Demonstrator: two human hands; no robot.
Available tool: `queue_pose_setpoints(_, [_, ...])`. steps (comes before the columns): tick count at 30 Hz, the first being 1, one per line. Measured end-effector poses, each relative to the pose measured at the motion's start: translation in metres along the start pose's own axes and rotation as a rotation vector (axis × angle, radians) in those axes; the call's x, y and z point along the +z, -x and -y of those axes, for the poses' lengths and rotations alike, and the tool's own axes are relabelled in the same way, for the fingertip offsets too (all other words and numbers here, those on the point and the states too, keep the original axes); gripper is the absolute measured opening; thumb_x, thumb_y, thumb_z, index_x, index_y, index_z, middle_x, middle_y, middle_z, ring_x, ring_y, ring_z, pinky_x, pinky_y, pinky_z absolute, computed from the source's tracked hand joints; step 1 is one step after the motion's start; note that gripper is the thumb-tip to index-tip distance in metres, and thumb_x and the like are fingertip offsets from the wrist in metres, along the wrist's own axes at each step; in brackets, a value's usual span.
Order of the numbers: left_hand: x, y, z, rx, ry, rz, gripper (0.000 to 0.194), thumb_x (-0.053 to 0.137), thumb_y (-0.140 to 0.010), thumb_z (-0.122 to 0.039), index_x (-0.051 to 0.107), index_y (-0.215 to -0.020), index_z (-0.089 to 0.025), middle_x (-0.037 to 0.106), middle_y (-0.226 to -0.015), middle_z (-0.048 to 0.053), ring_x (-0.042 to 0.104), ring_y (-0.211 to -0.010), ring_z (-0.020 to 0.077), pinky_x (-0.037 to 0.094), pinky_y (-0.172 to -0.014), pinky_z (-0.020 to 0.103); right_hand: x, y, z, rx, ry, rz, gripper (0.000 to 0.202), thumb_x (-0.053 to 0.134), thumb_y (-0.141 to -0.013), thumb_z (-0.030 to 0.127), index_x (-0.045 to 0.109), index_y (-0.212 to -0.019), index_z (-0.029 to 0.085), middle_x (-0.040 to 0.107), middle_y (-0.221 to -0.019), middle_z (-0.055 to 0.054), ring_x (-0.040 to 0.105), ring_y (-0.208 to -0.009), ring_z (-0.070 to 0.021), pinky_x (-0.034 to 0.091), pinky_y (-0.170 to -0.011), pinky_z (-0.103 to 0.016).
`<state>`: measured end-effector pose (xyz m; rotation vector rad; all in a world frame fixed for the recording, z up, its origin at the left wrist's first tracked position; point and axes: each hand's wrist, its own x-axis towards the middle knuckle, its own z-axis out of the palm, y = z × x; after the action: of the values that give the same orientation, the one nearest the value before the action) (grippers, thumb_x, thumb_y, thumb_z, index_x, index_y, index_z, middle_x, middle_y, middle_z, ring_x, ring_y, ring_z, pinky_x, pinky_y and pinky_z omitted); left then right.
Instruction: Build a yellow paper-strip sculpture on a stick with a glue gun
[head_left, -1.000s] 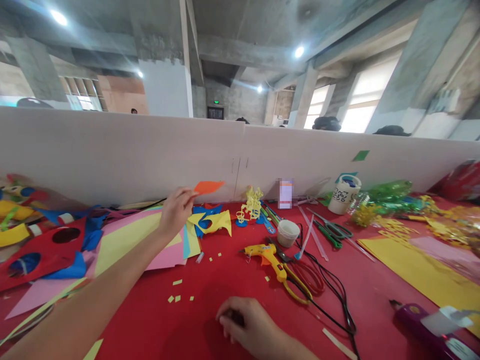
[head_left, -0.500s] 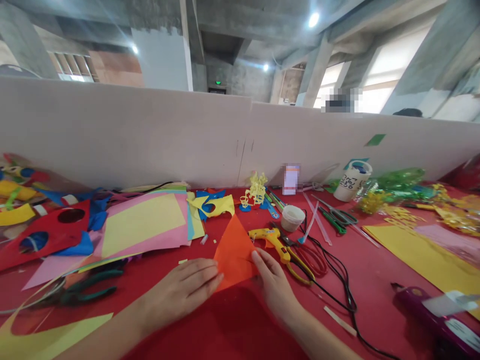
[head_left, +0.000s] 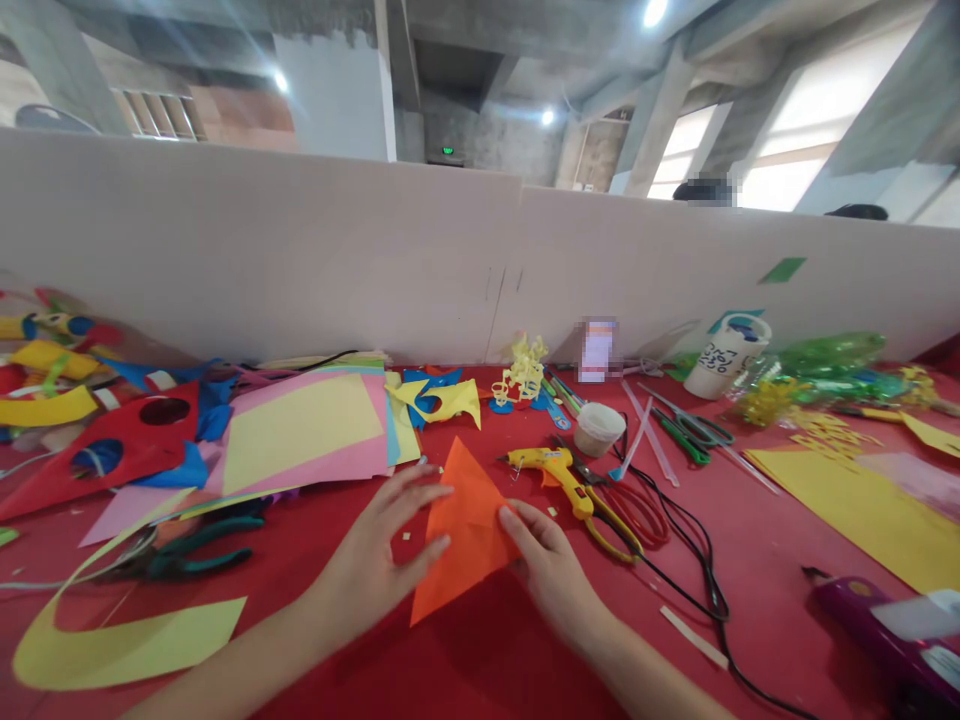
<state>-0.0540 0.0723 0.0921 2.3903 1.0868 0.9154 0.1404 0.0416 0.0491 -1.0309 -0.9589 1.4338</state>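
Note:
An orange triangle of folded paper (head_left: pixel 463 540) points away from me above the red tabletop. My right hand (head_left: pixel 551 565) pinches its right edge, thumb on top and fingertips hidden behind. Along the left edge, my left hand (head_left: pixel 390 550) has its fingers and thumb spread apart; whether the fingertips touch the paper I cannot tell. Just right of the paper lies a yellow glue gun (head_left: pixel 555 470). Behind it are a yellow paper cutout (head_left: pixel 450 400) and a small pale yellow figure (head_left: pixel 523 368).
To the left lie stacked coloured sheets (head_left: pixel 300 430), a red sheet with holes (head_left: pixel 142 440), green-handled pliers (head_left: pixel 202 555) and a curled yellow strip (head_left: pixel 142 640). On the right are a white cup (head_left: pixel 598 428), a black cable (head_left: pixel 709 580), scissors (head_left: pixel 697 425) and a purple glue gun (head_left: pixel 855 630).
My left hand has loosened from the paper, its fingers spreading apart. The orange paper has tilted, its lower left corner now showing. My right hand keeps its pinch. The view has shifted slightly.

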Motion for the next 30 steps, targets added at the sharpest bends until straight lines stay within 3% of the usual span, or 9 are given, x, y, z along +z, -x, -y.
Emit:
queue_pose_setpoints(4, [0.005, -0.004, 0.016, -0.177, 0.325, 0.059, 0.023, 0.049, -0.081, -0.023, 0.057, -0.103, -0.024, 0.067, -0.099, 0.005, 0.066, -0.087, 0.0175, 0.056, -0.075, 0.032, 0.001, 0.001, 0.002, -0.092, 0.336, 0.072, 0.041, 0.051, -0.078, 0.056, 0.059, -0.071, 0.016, 0.06, -0.066, -0.001, 0.057, -0.066, -0.0149, 0.044, -0.06, -0.023])
queue_pose_setpoints(10, [-0.001, -0.004, 0.028, -0.185, 0.236, 0.255, 0.021, 0.048, -0.078, -0.021, 0.064, -0.092, -0.023, 0.07, -0.093, 0.005, 0.066, -0.086, 0.0189, 0.054, -0.075, 0.031, -0.017, -0.005, 0.023, -0.155, 0.633, -0.053, 0.041, 0.04, -0.084, 0.053, 0.054, -0.069, 0.018, 0.061, -0.059, -0.003, 0.058, -0.054, -0.0154, 0.043, -0.052, -0.025])
queue_pose_setpoints(15, [0.004, 0.0, 0.026, 0.028, 0.048, 0.298, 0.03, 0.041, -0.079, -0.011, 0.066, -0.09, -0.025, 0.07, -0.09, 0.002, 0.064, -0.083, 0.0162, 0.052, -0.075, 0.028, -0.074, -0.022, 0.062, -0.495, 1.126, -0.556, 0.029, 0.047, -0.081, 0.046, 0.054, -0.082, 0.018, 0.059, -0.071, -0.005, 0.056, -0.065, -0.0183, 0.043, -0.062, -0.029])
queue_pose_setpoints(17, [0.009, 0.001, 0.027, 0.11, -0.018, 0.273, 0.032, 0.041, -0.08, -0.009, 0.065, -0.093, -0.025, 0.069, -0.092, 0.003, 0.063, -0.085, 0.016, 0.051, -0.076, 0.028, -0.103, -0.034, 0.071, -0.483, 1.377, -0.71, 0.036, 0.053, -0.077, 0.043, 0.054, -0.101, 0.018, 0.058, -0.087, -0.01, 0.055, -0.082, -0.0241, 0.042, -0.07, -0.034])
queue_pose_setpoints(19, [0.015, 0.004, 0.028, 0.166, -0.106, 0.237, 0.03, 0.042, -0.081, -0.009, 0.065, -0.093, -0.025, 0.066, -0.096, 0.005, 0.061, -0.088, 0.0171, 0.052, -0.076, 0.03, -0.129, -0.047, 0.075, -0.388, 1.54, -0.716, 0.042, 0.058, -0.073, 0.041, 0.054, -0.109, 0.021, 0.055, -0.099, -0.013, 0.053, -0.09, -0.0264, 0.041, -0.074, -0.037])
queue_pose_setpoints(22, [0.019, 0.012, 0.028, 0.211, -0.21, 0.155, 0.027, 0.043, -0.083, -0.011, 0.065, -0.091, -0.024, 0.06, -0.107, 0.008, 0.058, -0.097, 0.0203, 0.052, -0.077, 0.034, -0.149, -0.058, 0.08, -0.258, 1.581, -0.606, 0.022, 0.057, -0.074, 0.034, 0.062, -0.088, 0.017, 0.058, -0.081, -0.009, 0.056, -0.075, -0.0217, 0.042, -0.068, -0.032])
queue_pose_setpoints(26, [0.014, 0.03, 0.021, 0.211, -0.257, 0.131, 0.026, 0.043, -0.085, -0.015, 0.063, -0.099, -0.023, 0.06, -0.109, 0.008, 0.056, -0.102, 0.0201, 0.05, -0.085, 0.034, -0.121, -0.043, 0.093, -0.47, 1.446, -0.689, 0.025, 0.056, -0.077, 0.039, 0.061, -0.081, 0.015, 0.059, -0.078, -0.008, 0.056, -0.071, -0.0206, 0.043, -0.065, -0.031])
queue_pose_setpoints(28, [0.012, 0.04, 0.016, 0.216, -0.264, 0.174, 0.025, 0.046, -0.084, -0.018, 0.063, -0.103, -0.023, 0.06, -0.111, 0.009, 0.056, -0.105, 0.0218, 0.05, -0.087, 0.036, -0.087, -0.026, 0.094, -0.632, 1.284, -0.568, 0.031, 0.058, -0.074, 0.048, 0.06, -0.078, 0.017, 0.061, -0.081, -0.007, 0.057, -0.07, -0.0186, 0.044, -0.068, -0.03])
queue_pose_setpoints(30, [0.01, 0.048, 0.011, 0.209, -0.255, 0.24, 0.027, 0.05, -0.082, -0.022, 0.062, -0.107, -0.023, 0.059, -0.116, 0.01, 0.054, -0.109, 0.0246, 0.05, -0.088, 0.039, -0.05, -0.011, 0.086, -0.615, 1.172, -0.336, 0.031, 0.059, -0.073, 0.05, 0.058, -0.076, 0.019, 0.061, -0.079, -0.005, 0.058, -0.067, -0.0172, 0.045, -0.064, -0.028])
